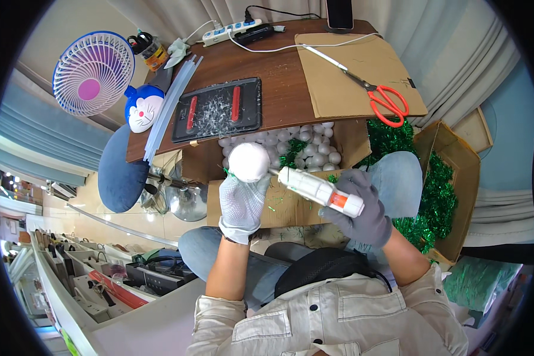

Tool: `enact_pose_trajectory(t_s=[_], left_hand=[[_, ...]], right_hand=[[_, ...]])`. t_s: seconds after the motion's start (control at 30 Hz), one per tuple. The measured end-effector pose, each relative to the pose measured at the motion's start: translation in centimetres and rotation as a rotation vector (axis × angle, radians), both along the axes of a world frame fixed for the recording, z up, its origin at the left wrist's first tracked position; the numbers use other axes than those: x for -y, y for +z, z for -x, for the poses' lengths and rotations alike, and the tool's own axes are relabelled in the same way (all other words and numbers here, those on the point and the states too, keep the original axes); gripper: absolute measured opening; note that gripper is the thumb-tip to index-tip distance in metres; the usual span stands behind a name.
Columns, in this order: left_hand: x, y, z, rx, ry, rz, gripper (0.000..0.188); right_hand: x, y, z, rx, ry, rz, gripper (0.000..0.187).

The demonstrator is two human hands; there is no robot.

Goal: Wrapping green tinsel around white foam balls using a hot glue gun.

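My left hand (243, 204), in a white dotted glove, is closed around the underside of a white ball (248, 162). A bit of green tinsel shows at the ball's lower left. In a grey glove, my right hand (362, 207) grips a white hot glue gun (320, 191) with an orange patch near its rear. Its nozzle points left and reaches the ball's lower right side; whether it touches is too small to tell. Behind both hands, under the table edge, an open cardboard box (267, 204) holds many white balls (317, 148) and some green tinsel.
On the brown table (285, 74) lie a black tray (216, 110) with glue strands, translucent glue sticks (172, 110), red-handled scissors (388, 105) on cardboard (332, 83), a power strip (231, 32) and a phone (340, 15). A fan (94, 74) stands left. Green tinsel (439, 196) fills a right-hand box.
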State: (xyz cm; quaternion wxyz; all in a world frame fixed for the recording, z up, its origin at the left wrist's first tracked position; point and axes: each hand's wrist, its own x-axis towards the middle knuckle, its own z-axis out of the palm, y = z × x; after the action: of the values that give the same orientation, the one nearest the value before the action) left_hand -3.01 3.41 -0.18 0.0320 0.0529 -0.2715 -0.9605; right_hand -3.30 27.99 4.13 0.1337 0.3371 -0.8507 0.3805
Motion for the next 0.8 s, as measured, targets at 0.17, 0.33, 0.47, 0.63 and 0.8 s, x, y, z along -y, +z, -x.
enact_pose_trajectory(t_s=[0.17,0.33,0.47,0.63,0.8], left_hand=[[0.5,0.4,-0.5,-0.029,-0.025,-0.081,0.057],[0.9,0.6,0.0,-0.072,0.045,-0.130,0.060],[1.9,0.3,0.3,-0.116,0.059,-0.132,0.061],[2.7,-0.5,-0.3,-0.105,0.053,-0.121,0.063],[2.7,-0.7,-1.3,-0.081,0.028,-0.103,0.068]], right_hand=[[0.5,1.2,3.1,0.224,0.067,0.158,0.042],[5.1,2.9,12.8,0.545,0.120,0.162,0.050],[11.1,3.2,20.0,0.508,0.082,0.122,0.051],[9.0,3.5,19.0,-0.474,-0.304,-0.113,0.037],[3.4,-3.7,10.2,0.073,0.045,-0.479,0.031]])
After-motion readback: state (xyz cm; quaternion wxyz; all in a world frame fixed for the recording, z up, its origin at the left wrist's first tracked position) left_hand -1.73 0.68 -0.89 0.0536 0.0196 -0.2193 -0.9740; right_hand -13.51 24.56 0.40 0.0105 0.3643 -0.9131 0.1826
